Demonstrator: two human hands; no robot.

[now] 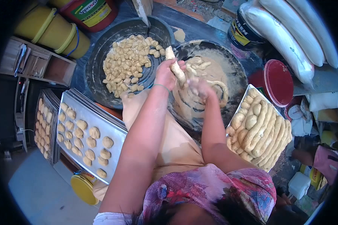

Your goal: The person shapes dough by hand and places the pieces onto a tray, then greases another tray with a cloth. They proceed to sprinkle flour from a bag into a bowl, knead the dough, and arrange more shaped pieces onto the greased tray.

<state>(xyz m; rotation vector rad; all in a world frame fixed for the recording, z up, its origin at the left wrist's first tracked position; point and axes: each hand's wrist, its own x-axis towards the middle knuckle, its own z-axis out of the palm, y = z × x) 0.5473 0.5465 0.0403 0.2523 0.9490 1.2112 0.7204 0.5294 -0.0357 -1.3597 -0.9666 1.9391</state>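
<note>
My left hand [164, 75] is closed around a thick dough rope [170, 54], which stands up out of the grip and hangs below it. Close by on the right is my right hand [201, 90], smeared by motion near the rope's lower end; its fingers cannot be made out. Both hands are over a dark round basin [236, 62] with a tan powder [214, 69] spread across it. More dough strips [197, 64] lie in the powder, and one curved strip [224, 92] bends round beside my right hand. Many small dough pieces [125, 56] fill another basin [92, 73] on the left.
On the right a tray [249, 87] holds long dough ropes [266, 129]. Left, trays of dough balls [79, 133] lean in a stack. Behind are a margarine bucket [90, 13], a black paint bucket [246, 28], white sacks [278, 37] and a red-lidded bucket [278, 82].
</note>
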